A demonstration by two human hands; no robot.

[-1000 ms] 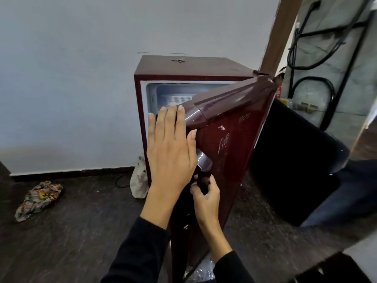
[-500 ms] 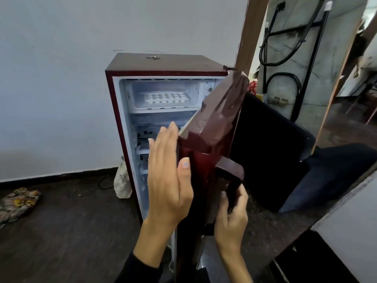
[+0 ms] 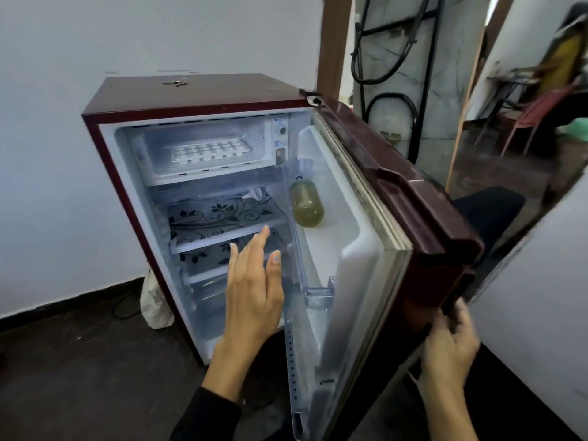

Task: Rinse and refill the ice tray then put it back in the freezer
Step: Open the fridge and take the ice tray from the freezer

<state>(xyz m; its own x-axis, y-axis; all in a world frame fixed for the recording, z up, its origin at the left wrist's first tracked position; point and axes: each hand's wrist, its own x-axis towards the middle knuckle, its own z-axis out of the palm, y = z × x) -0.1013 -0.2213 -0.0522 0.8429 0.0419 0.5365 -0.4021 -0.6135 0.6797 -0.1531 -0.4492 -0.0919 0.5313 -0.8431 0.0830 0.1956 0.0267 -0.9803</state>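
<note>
Both hands are up at the fridge (image 3: 197,100). Left hand (image 3: 254,291) floats in front of the open cabinet, fingers straight and loose, gripping nothing, apart from the shelves behind it. Right hand (image 3: 451,342) is at the outer edge of the door (image 3: 410,198), fingers curled round the dark handle (image 3: 453,300) low on its front face; I read that as a grip on the handle.

What I am after, the tray (image 3: 211,150), lies flat on the floor of the freezer box (image 3: 203,173) at the top of the cabinet. It is white, with rows of small square cells; the cells look pale and filled, though I cannot tell with what. It sits back a little from the front lip of the box, and neither hand touches it.

Below the box are two glass shelves (image 3: 222,214) with a black floral print. On the inside of the door a bottle (image 3: 307,203) of yellowish liquid stands in the upper rack. Keys (image 3: 174,82) lie on top of the fridge. A pale bag (image 3: 156,303) leans on the floor against the fridge's left side, by the white wall. The door stands wide to the right.
</note>
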